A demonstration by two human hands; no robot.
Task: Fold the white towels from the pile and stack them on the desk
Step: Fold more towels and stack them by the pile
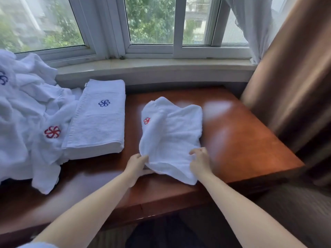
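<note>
Towel in hand: small white terry towel (172,136) with a red pinwheel emblem, lying rumpled at the centre of the reddish-brown polished wooden desk (241,140); near edge lifted, one fold rolled over the emblem at 10 o'clock of the cloth.
Left hand (137,164): at 7 o'clock of the towel, fingers curled round the near left corner, pinching the cloth.
Right hand (200,161): at 5 o'clock of the towel, thumb and fingers pressed together on the near right edge, pinching it.
Folded stack: neat stack of folded white towels (100,120) with a blue pinwheel emblem on top, at 9 o'clock of the held towel, apart from it, resting on the desk.
Pile: loose heap of unfolded white towels (26,119), one red emblem and one blue showing, at 9 o'clock beyond the stack, touching its left side and spilling over the desk's near left part.
Window: white-framed window (152,47) at 12 o'clock, green trees outside.
Curtains: sheer white curtain (250,24) at 1 o'clock; brown drape (295,77) at 3 o'clock, beside the desk's right edge.
</note>
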